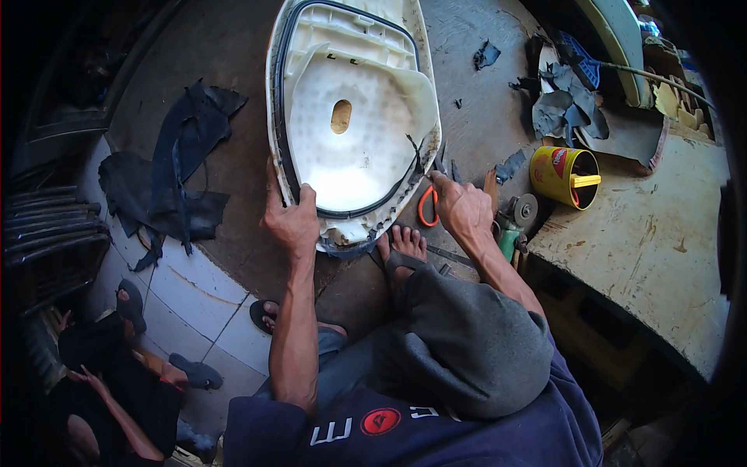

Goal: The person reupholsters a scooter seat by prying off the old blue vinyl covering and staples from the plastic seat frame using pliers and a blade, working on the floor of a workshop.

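A white plastic motorcycle seat base (pixel 354 167) is tilted before me with its hollow underside up. A black rubber seal runs around the inside, and an oval hole pierces the middle. My left hand (pixel 292 222) grips the near left rim, its thumb over the edge. At the near right rim my right hand (pixel 463 206) is closed, with its fingertips against the edge, where dark torn scraps of cover cling. Just left of that hand shows an orange loop handle (pixel 427 206), like that of scissors; the rest of the tool is partly hidden.
Torn black cover pieces (pixel 175 167) lie on the floor at left. To the right are an angle grinder (pixel 520 214), a yellow can (pixel 554 177) and a worn board (pixel 646 241). More scraps (pixel 566 109) sit at far right. Another person (pixel 117 373) sits at lower left.
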`<state>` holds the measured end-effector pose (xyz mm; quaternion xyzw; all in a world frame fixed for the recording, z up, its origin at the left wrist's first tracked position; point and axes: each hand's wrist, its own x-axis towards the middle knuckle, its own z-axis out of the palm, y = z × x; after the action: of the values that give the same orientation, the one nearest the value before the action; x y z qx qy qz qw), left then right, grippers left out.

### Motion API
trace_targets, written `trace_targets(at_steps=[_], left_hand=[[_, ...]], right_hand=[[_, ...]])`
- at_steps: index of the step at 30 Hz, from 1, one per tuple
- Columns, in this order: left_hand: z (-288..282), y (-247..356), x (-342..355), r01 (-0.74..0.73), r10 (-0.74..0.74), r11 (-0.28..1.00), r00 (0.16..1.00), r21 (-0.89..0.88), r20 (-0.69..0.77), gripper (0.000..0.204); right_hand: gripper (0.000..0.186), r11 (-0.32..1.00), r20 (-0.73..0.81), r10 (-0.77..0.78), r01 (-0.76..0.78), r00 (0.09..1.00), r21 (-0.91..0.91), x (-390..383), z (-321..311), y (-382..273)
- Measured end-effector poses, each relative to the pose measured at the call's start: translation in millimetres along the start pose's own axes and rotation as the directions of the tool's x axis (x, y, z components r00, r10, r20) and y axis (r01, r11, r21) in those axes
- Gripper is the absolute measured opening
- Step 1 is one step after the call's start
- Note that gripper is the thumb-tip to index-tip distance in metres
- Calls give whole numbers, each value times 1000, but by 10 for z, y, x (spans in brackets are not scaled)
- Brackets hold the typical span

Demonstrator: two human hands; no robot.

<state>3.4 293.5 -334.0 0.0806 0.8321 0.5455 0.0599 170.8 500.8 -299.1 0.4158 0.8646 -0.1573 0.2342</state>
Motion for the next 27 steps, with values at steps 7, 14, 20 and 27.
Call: trace_targets(at_steps=[7,14,20,27], left_hand=[[50,-227,99,52,-45,989,998,-142,49,62],[-13,-203,153,22,-21,989,1000,-149,3,53],[30,-104,94,-40,41,999,999,28,-5,65],[25,-143,38,46,-42,983,999,-179,22,62]], right_hand=[[37,863,-92,-3,49,996,502,261,486,362],[35,952,-50,-1,16,999,305,118,199,127],[34,997,18,-51,50,999,61,121,-60,100],[31,993,9,-37,36,999,109,119,138,6]])
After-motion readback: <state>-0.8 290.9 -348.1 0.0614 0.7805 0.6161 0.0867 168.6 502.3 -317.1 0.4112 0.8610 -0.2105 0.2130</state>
